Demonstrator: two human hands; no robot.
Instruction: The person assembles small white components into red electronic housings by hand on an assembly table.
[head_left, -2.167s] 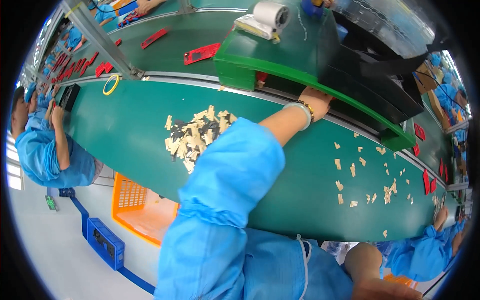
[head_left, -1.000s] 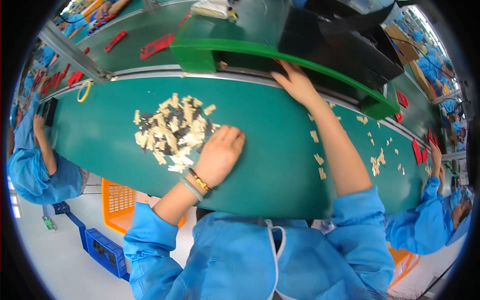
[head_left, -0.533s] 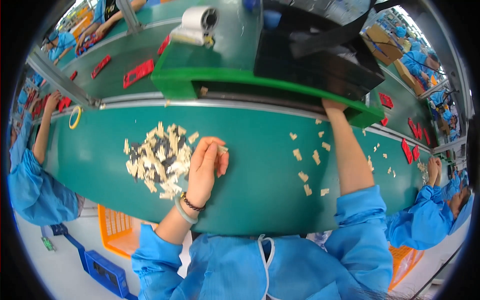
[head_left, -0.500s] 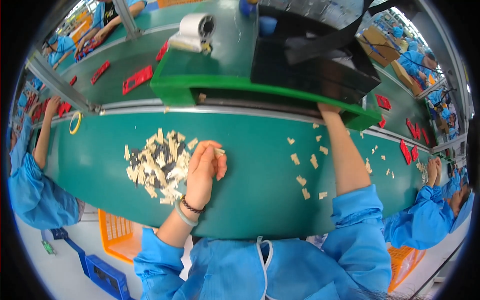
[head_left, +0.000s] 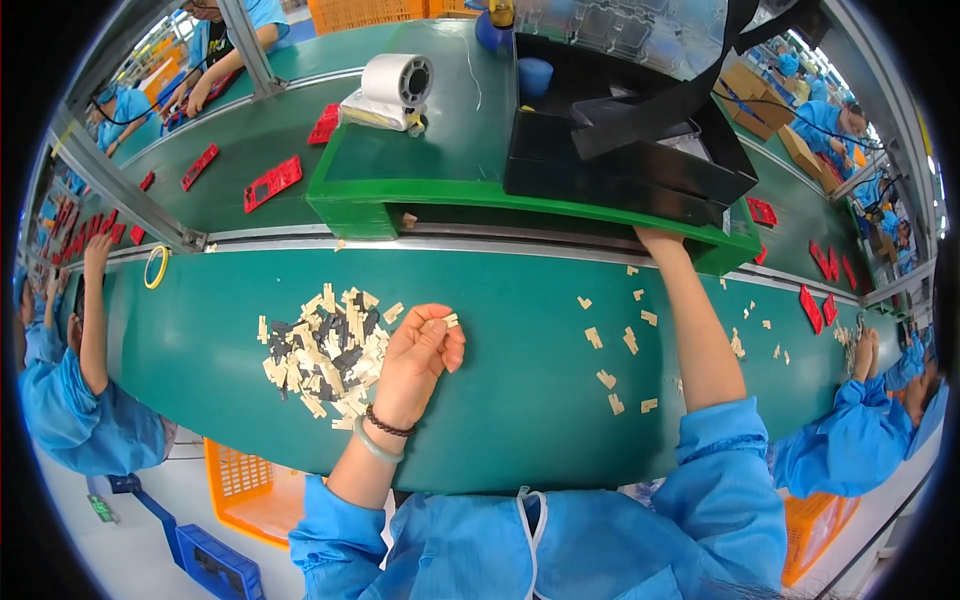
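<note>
My left hand (head_left: 415,358) is closed, pinching a small cream-coloured notched piece (head_left: 451,320) between thumb and fingers. It hovers over the green work surface (head_left: 510,400), just right of a heap of cream and dark grey pieces (head_left: 325,345). My right arm stretches forward to the green shelf (head_left: 450,188). Under the shelf's front edge, only the back of my right hand (head_left: 660,238) shows; its fingers are hidden. Several loose cream pieces (head_left: 630,341) lie scattered left of my right forearm.
On the shelf stand a black tray (head_left: 610,175) and a white roll (head_left: 398,80). Red plastic parts (head_left: 273,184) lie on the surface behind. A yellow ring (head_left: 156,267) rests at the left. Co-workers in blue sleeves sit on both sides; an orange crate (head_left: 240,485) stands below the table.
The view has tilted, so the whole scene sits lower in the picture. My left hand still pinches its cream piece, now more plainly visible. The right hand stays under the shelf edge.
</note>
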